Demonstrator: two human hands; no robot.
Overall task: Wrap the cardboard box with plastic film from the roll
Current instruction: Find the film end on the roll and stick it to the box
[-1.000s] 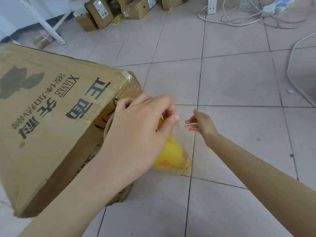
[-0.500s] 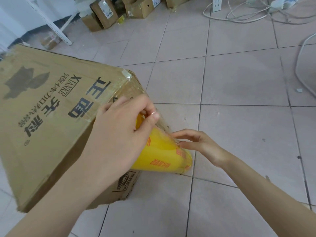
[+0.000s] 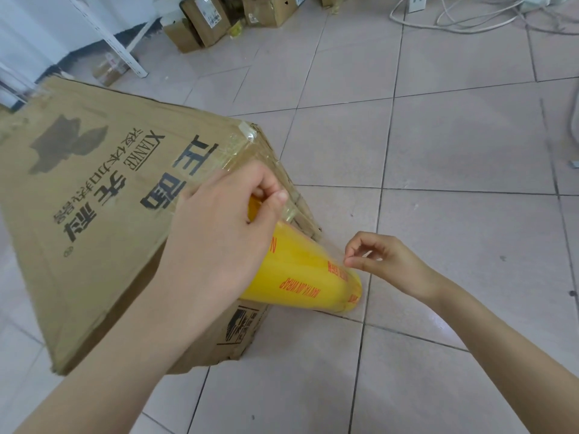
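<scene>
One yellow roll [image 3: 300, 277], red lettering, beside worn printed cardboard box [image 3: 94, 198]

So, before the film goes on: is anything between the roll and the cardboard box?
Nothing visible does. The roll sits right beside the cardboard box near its corner. The left hand grips the roll's upper end, and the right hand pinches at its lower end.
</scene>
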